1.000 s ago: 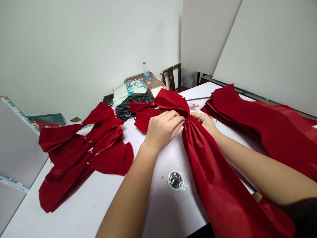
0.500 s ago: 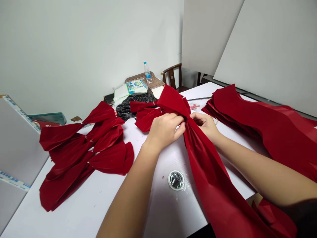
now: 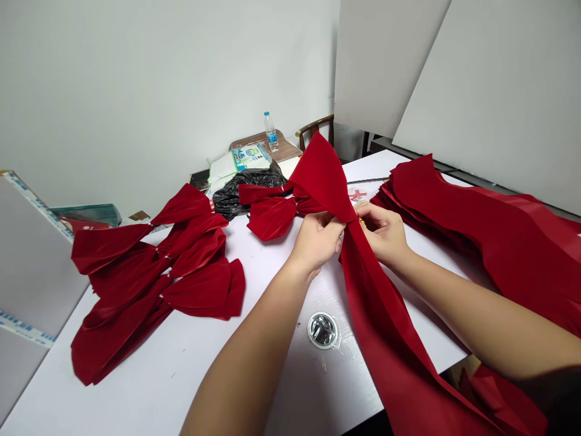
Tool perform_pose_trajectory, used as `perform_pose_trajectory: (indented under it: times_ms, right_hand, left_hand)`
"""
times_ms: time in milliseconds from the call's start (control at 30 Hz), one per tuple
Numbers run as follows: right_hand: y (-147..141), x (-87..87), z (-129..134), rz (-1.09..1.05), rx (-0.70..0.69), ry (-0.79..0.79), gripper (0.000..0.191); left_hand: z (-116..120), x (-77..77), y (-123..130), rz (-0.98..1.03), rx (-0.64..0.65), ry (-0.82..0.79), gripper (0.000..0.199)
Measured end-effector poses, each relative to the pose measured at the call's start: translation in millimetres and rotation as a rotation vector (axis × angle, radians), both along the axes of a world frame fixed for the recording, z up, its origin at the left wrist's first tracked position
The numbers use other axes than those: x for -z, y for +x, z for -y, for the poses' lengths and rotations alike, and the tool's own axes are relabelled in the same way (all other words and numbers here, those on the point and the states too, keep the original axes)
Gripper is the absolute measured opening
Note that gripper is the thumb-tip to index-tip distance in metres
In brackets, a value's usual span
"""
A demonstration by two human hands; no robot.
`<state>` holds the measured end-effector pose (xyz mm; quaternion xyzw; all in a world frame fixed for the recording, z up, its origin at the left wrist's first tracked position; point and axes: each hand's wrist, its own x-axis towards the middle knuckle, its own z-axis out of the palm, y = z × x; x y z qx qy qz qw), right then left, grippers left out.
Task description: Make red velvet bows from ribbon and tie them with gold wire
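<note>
The left hand (image 3: 318, 239) and the right hand (image 3: 384, 233) are up over the white bench (image 3: 181, 375), close together. Their fingers (image 3: 370, 212) are shut tight on a red velvet bow (image 3: 308, 203), pinching it at its thin middle. The bow is in the air at the middle of the bench. One wide flap (image 3: 320, 163) sticks up past the hands, two loops (image 3: 272, 218) lie on the bench to the left, and a long tail (image 3: 385, 339) runs down to the near edge of the bench and over it. A pile of red bows (image 3: 149, 260) lies on the left side of the bench, and a stack of red cloth (image 3: 490, 242) lies on the right. A round metal ring (image 3: 322, 330) sits just beside the tail. Far back are a black bag (image 3: 247, 191), a water bottle (image 3: 271, 132) and a wooden chair (image 3: 315, 127)
</note>
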<state>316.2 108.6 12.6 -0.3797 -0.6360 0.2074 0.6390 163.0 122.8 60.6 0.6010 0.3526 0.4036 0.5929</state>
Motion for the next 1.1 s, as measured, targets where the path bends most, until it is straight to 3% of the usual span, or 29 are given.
perform_pose_trajectory:
  times_ms: [100,200,300,467,567,867,1100]
  right_hand:
    - [3,2.0,-3,0.143,0.026,0.155,0.016]
    - [3,-0.3,-3,0.172,0.029,0.188,0.015]
    - [0,-5.4,0,0.001,-0.042,-0.009,0.019]
    - [-2,-12.7,4,-0.202,-0.079,-0.206,0.028]
    - [-2,-13.1,4,-0.229,-0.084,-0.274,0.026]
    - [-7,-10.9,2,-0.239,-0.162,-0.332,0.042]
    - [-10,-13.0,4,-0.23,-0.147,-0.306,0.04]
  left_hand:
    - [-1,-2.7,0,0.035,-0.014,-0.3,0.032]
    - [-4,-6.5,-4,-0.024,0.036,-0.363,0.032]
    - [-5,-9.3,-10,-0.178,0.069,-0.071,0.032]
    - [-10,-5.5,-25,-0.447,-0.215,0.956,0.016]
    - [-16,-1.2,-34,-0.563,-0.171,1.283,0.019]
    - [-22,-3.0,-43,-0.717,-0.174,1.574,0.023]
    - [-22,-3.5,-44,-0.785,-0.151,1.559,0.025]
